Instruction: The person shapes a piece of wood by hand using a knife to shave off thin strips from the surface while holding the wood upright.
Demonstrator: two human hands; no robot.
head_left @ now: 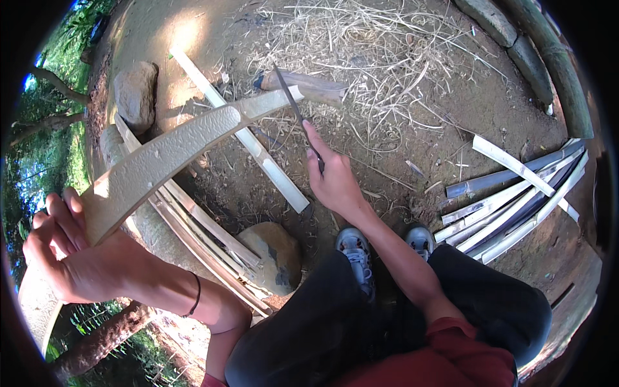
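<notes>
A long, pale split bamboo strip (171,148) slants from the lower left up to the middle, its rough inner face showing. My left hand (77,258) is closed around its lower part. In my right hand (338,184) is a knife (288,93) with a narrow dark blade, the fingers wrapped round its handle and one finger stretched along it. The blade crosses the strip's far end; whether it touches there I cannot tell. Just behind that end, a short piece of bamboo (322,89) lies on the ground.
Another strip (274,171) lies beneath the held one. Several strips (206,235) lean beside a rounded stone (274,255) at the left. A second stone (135,97) sits farther off. Curly shavings (380,58) cover the far ground. More strips (509,206) are piled right of my shoes (354,255).
</notes>
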